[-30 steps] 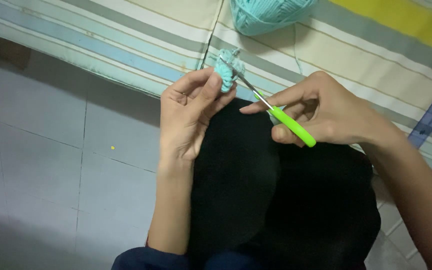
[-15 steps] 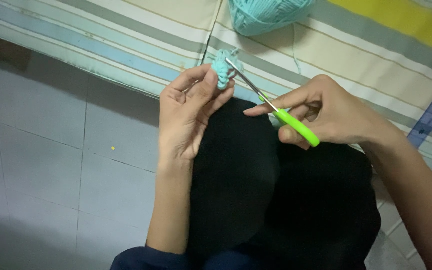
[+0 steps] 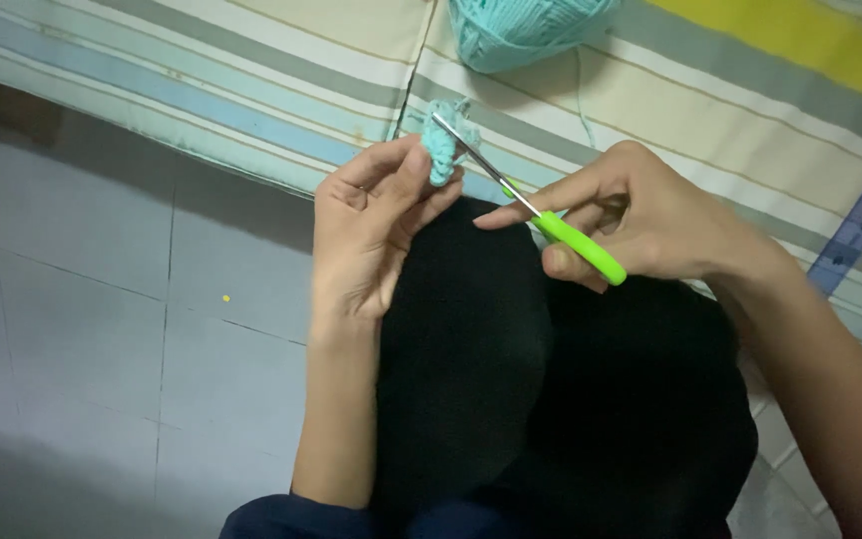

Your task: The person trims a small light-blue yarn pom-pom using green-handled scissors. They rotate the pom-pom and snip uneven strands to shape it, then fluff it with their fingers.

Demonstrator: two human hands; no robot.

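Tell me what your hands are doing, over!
Left hand pinching teal crochet piece. Right hand holding green-handled hook, tip at piece. Nothing in the way.

Head camera looks steeply down, close over the lap.

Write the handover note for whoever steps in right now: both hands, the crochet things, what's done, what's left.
Left hand: pinches the small teal crochet piece between thumb and fingers.
Right hand: holds the crochet hook by its green handle, metal tip at the piece.
Teal yarn ball: on the striped mattress, strand trailing down.
Done: a small worked clump exists.
Left: the piece is small; hook is not yet withdrawn.
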